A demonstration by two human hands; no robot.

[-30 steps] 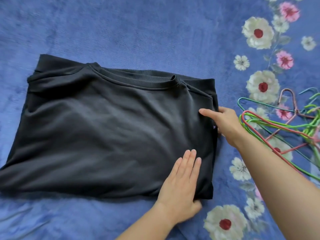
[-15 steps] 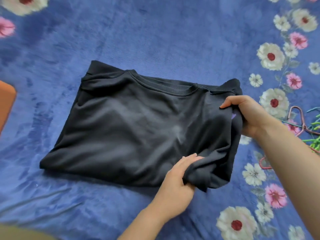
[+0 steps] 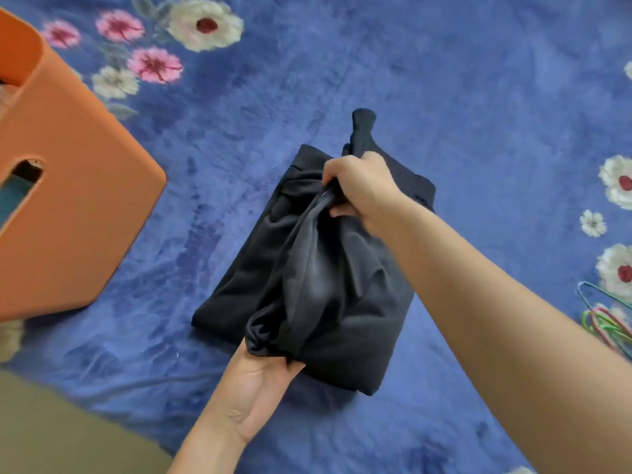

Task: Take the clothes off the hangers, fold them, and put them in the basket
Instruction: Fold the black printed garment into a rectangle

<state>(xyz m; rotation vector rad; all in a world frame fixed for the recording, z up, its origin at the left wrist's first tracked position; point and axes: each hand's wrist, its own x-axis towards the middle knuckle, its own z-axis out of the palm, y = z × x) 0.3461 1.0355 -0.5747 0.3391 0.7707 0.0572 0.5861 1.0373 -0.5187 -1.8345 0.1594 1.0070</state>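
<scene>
Head view has us mid-fold: the black sweatshirt (image 3: 345,330) lies on the blue floral blanket (image 3: 444,80), near the orange basket (image 3: 68,217) on its left and well apart from the wire hangers (image 3: 605,323) on its right, touching neither. Our right hand (image 3: 359,189) is clenched on bunched fabric at the far end, by the ribbed collar, w/ a twist of cloth poking up past the knuckles. Our left hand (image 3: 256,388) is palm-up at the near edge, fingers curled into the gathered hem. So both hands are clamped on the garment, well apart, one at each end of the same flap. We judge that's b/c gripping a flap at both ends pulls it taut & lets it cross in one piece, no sag in the middle. The flap is rumpled, not flat yet, so this fold is prob unfinished & needs laying down and smoothing. W/ the basket close by, the drop-in should be a short carry. The hangers lie in an empty heap at the right edge, out of the way.
</scene>
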